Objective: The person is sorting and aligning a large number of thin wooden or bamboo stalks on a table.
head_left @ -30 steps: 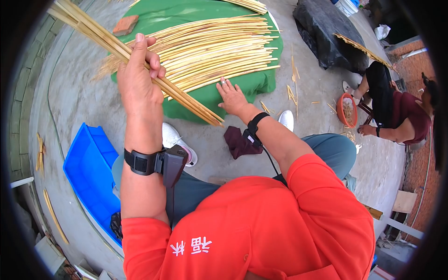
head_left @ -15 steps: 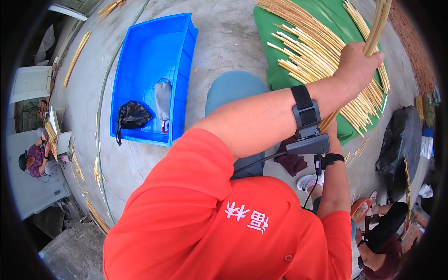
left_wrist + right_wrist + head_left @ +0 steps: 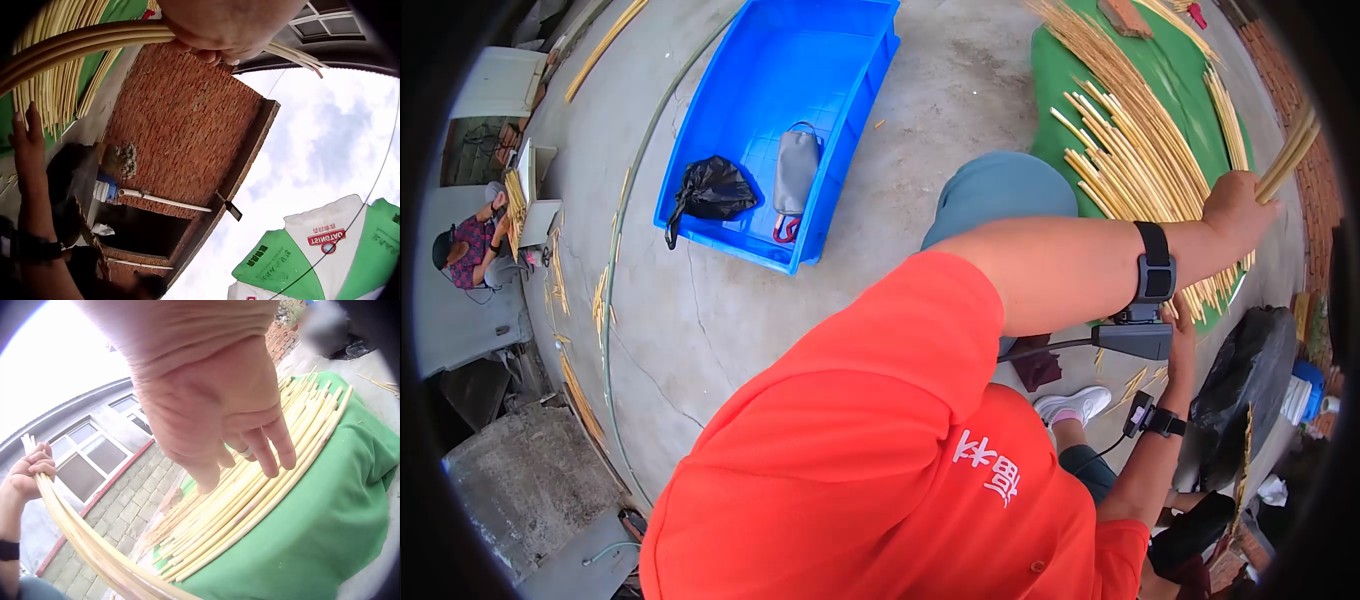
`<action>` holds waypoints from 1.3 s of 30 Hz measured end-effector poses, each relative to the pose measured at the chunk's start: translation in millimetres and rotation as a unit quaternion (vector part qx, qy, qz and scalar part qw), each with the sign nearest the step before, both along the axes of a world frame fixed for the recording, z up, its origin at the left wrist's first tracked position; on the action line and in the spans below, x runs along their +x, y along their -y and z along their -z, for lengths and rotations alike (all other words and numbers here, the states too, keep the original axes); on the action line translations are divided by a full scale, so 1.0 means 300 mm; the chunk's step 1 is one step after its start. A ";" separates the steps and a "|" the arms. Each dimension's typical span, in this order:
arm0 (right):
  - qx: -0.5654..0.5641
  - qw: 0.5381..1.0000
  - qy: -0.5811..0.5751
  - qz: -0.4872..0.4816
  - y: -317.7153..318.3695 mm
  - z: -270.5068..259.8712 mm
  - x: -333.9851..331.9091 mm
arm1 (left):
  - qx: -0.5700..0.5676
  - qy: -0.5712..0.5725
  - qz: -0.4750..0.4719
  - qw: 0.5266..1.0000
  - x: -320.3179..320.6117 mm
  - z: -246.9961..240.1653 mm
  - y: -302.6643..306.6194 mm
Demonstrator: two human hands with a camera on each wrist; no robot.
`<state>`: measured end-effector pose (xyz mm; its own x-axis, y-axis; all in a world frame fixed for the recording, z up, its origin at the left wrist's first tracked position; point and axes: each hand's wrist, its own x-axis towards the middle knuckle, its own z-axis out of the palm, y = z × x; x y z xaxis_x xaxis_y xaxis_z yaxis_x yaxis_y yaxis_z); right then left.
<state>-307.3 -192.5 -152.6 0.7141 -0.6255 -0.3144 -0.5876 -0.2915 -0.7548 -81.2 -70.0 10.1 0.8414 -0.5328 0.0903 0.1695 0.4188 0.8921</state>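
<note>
My left hand [image 3: 1240,222] grips a small bundle of long, pale reed-like stalks [image 3: 1288,158], held up above the green cloth. In the right wrist view the left hand [image 3: 30,470] is high at the left, and the gripped stalks [image 3: 84,544] slant down across the corner. My right hand [image 3: 215,419] is close over a row of similar stalks [image 3: 244,506], its fingers loosely extended and a ring on one. These stalks lie side by side on the green cloth [image 3: 312,544]. In the head view, the left arm's wrist camera partly hides the right hand [image 3: 1182,322].
A blue tub [image 3: 730,80] on the concrete floor holds a black plastic bag [image 3: 715,190] and a grey pouch [image 3: 796,172]. A brick [image 3: 1125,17] lies on the cloth. Black sheeting [image 3: 1245,390] covers something at right. Another person [image 3: 475,240] sits far left.
The head view has swung, moving the cloth to the right and bringing the blue tub fully into sight. My left hand still grips the stalk bundle; the right stays by the laid stalks.
</note>
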 end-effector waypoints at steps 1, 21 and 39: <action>-0.013 1.000 -0.016 0.009 -0.047 -0.093 -0.010 | 0.015 -0.010 0.034 0.999 -0.003 -0.009 -0.014; -0.327 0.908 0.031 0.261 -0.703 -0.441 -0.848 | 0.008 -0.046 0.202 0.978 0.070 0.042 -0.099; 0.328 0.883 0.049 0.334 -1.090 0.289 -1.062 | 0.130 0.030 0.203 0.970 0.068 0.170 -0.051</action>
<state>-626.0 134.3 -239.1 0.2993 -0.6238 -0.7220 -0.3862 0.6127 -0.6895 -60.8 -54.8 -41.0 0.5541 -0.8309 -0.0501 0.2184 0.0871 0.9720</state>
